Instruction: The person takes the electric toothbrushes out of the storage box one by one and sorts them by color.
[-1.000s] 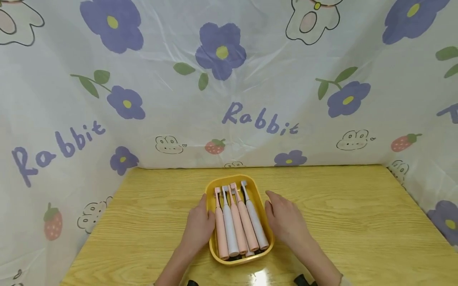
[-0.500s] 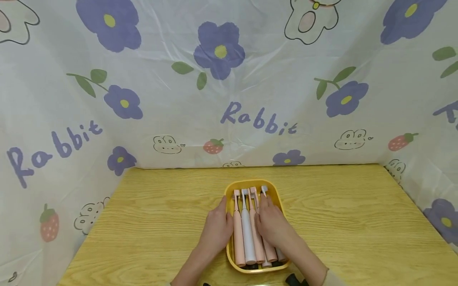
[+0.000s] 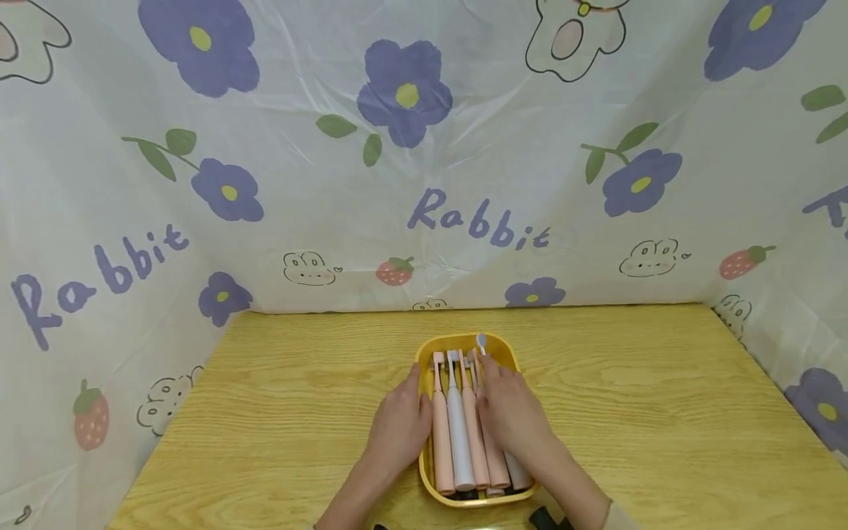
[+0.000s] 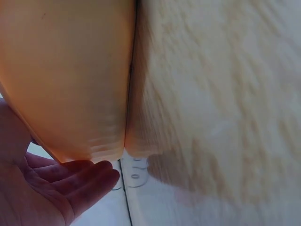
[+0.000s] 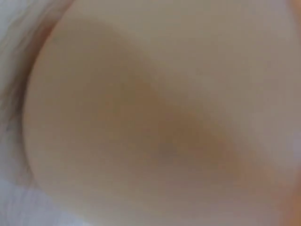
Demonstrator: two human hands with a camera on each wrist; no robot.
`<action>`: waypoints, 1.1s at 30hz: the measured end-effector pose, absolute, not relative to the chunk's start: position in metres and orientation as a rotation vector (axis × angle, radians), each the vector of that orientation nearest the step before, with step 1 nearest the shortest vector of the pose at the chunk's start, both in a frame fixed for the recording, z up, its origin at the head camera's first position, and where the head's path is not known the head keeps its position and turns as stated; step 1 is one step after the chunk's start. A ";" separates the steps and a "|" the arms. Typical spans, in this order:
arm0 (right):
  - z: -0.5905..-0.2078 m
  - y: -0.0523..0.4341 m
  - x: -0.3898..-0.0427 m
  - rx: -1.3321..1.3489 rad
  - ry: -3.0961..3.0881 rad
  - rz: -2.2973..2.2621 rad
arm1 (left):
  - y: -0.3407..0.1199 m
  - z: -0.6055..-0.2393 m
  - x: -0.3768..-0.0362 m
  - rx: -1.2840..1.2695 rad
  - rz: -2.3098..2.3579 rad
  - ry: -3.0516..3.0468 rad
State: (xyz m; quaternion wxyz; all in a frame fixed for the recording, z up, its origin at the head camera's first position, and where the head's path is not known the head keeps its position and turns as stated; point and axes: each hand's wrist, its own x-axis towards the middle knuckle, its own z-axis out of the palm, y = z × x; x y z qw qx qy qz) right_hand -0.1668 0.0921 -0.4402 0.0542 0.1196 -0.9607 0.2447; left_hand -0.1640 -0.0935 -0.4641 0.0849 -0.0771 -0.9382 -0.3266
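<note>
Right hand [image 3: 506, 412] lies over the right side of the yellow tray [image 3: 424, 456], fingers curled down onto the rightmost toothbrush [image 3: 481, 343], whose white head tips up above the far rim. It looks like a grip round the handle, though the hand hides the contact; the right wrist view is a blur and adds nothing.

Left hand [image 3: 400, 427] rests flat against the tray's left outer wall, fingers relaxed and straight, bracing it on the wooden table [image 3: 662, 412].

Three more toothbrushes lie side by side in the tray: pink [image 3: 442, 442], white [image 3: 457, 434], pink [image 3: 473, 442], heads pointing away.

Risks, as judged: the brushes are packed touching, so lifting one may drag or roll its neighbour; the tray may slide if the bracing hand slackens.

Writing: the backdrop sheet [image 3: 424, 147] reads "Rabbit" several times, among purple flowers and strawberries. No brand legible on the brushes.
</note>
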 end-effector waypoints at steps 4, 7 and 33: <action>-0.433 0.099 -0.165 0.335 -2.907 1.015 | -0.094 -0.465 -0.162 -0.230 -0.939 -2.813; -0.427 0.108 -0.164 0.342 -2.901 1.329 | -0.095 -0.466 -0.162 -0.243 -0.948 -2.823; -0.415 0.161 -0.173 0.790 -2.819 2.274 | -0.110 -0.468 -0.164 -0.407 -1.028 -2.821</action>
